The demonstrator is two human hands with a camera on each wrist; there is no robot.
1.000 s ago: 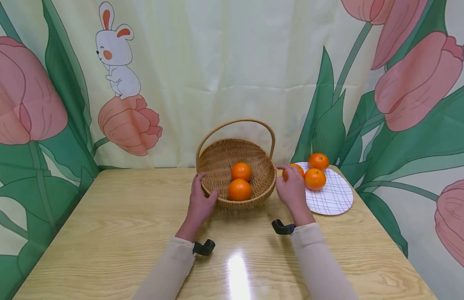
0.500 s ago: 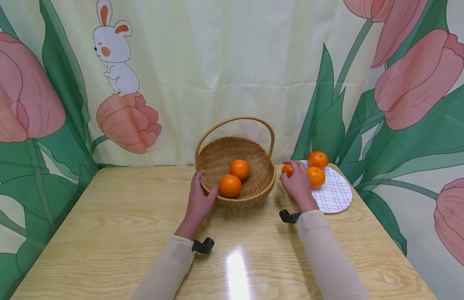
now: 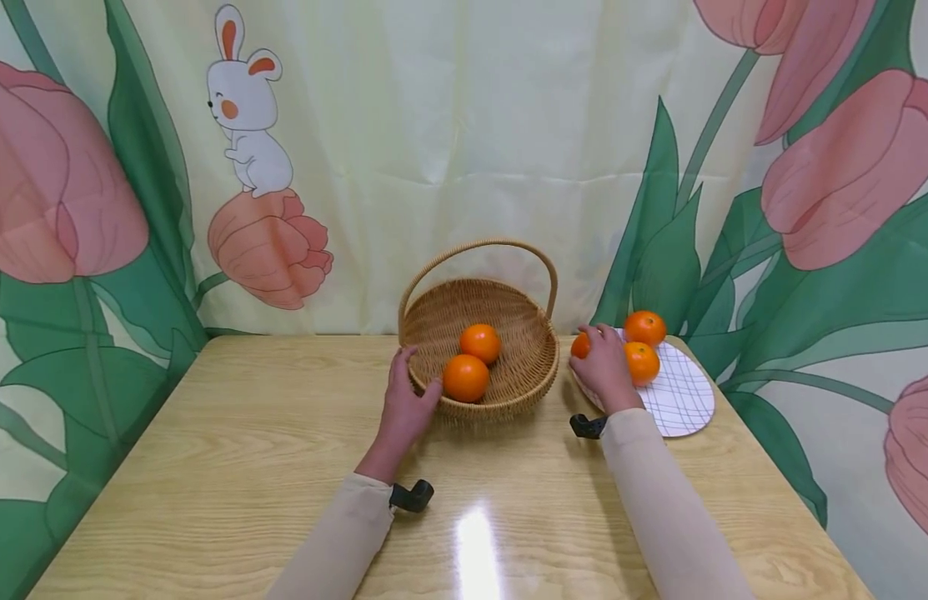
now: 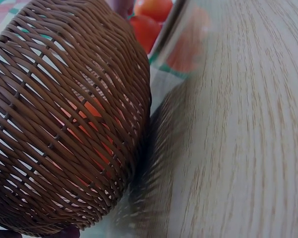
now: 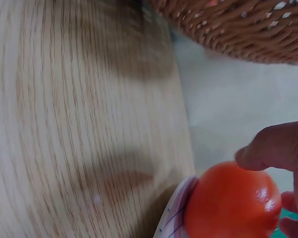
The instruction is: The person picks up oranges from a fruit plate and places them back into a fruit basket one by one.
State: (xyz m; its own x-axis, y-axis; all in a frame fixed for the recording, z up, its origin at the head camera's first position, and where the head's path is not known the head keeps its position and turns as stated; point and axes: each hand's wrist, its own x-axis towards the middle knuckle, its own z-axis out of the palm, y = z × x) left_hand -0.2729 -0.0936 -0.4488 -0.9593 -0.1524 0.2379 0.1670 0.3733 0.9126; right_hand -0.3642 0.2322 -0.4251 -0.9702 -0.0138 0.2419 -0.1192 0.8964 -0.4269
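My left hand (image 3: 406,406) grips the rim of a wicker basket (image 3: 519,358) at its left side, thumb on the front edge. Two oranges (image 3: 466,378) lie inside, touching each other; through the weave they show in the left wrist view. At the right, my right hand (image 3: 606,367) holds an orange (image 3: 580,345) at the left end of a white plate (image 3: 684,400). In the right wrist view, the thumb lies on that orange (image 5: 233,203), with fingertips at its far side. Two more oranges (image 3: 643,346) sit on the plate, right beside this hand.
The basket's tall handle (image 3: 479,243) arches over it. Both stand at the back of a wooden table (image 3: 283,433), close to a curtain (image 3: 388,167) printed with tulips and a rabbit. The plate lies near the table's right edge.
My right hand has moved right, from beside the basket's rim to the leftmost orange on the plate. The front orange in the basket has rolled left. My left hand stays on the rim.
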